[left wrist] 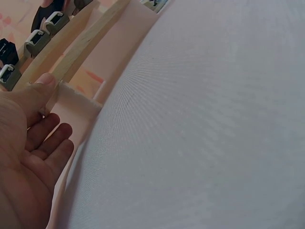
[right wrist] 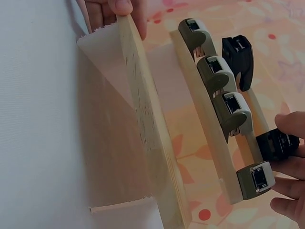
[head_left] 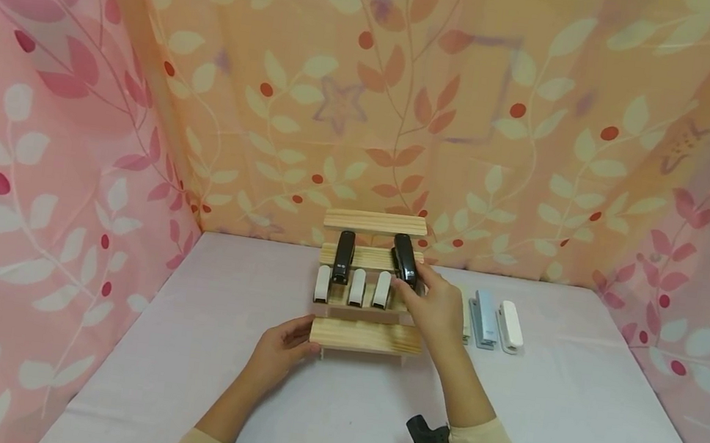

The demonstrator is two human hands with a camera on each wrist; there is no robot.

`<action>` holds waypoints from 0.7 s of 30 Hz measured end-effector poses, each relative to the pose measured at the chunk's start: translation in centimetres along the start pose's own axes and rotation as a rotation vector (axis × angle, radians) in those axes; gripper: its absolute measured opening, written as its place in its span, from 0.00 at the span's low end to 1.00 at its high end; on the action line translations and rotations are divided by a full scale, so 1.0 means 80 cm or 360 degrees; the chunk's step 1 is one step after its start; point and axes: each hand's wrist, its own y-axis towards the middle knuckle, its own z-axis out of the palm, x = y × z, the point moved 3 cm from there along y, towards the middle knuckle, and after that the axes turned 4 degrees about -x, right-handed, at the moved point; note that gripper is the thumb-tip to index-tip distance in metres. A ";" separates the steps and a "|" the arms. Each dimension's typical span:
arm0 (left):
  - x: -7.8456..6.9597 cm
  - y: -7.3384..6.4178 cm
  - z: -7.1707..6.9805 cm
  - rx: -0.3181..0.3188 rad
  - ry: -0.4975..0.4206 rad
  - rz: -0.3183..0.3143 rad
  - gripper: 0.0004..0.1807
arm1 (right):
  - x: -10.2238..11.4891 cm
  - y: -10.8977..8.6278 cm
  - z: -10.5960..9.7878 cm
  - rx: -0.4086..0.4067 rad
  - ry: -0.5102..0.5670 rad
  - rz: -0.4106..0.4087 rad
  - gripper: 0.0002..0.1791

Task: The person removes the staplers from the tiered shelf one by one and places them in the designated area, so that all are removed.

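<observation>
A tiered wooden rack (head_left: 366,336) stands on the table. With its thumb on the front plank's left end and its fingers beside the side panel, my left hand (head_left: 278,351) holds the rack. My right hand (head_left: 440,313) pinches a black stapler (head_left: 405,259) at the right end of a back tier. Another black stapler (head_left: 343,257) leans farther left on that tier. Several small white staplers (head_left: 356,287) line the tier below; the rightmost one (right wrist: 257,180), hidden behind my right hand in the head view, shows in the right wrist view.
Right of the rack lie a light blue stapler (head_left: 484,319), a white stapler (head_left: 510,327) and a pale green one (head_left: 468,320), partly covered by my right hand. White cloth covers the table (head_left: 571,411). Patterned curtains (head_left: 408,110) enclose the back and sides.
</observation>
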 end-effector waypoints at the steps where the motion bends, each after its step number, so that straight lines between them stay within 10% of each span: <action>1: 0.000 0.000 0.000 0.0002 0.0001 -0.0006 0.35 | 0.000 0.000 -0.001 -0.0019 -0.0004 -0.0004 0.28; 21: 0.000 -0.001 0.000 0.0014 -0.0001 0.0012 0.35 | 0.002 0.002 -0.030 -0.0269 0.0189 -0.0124 0.23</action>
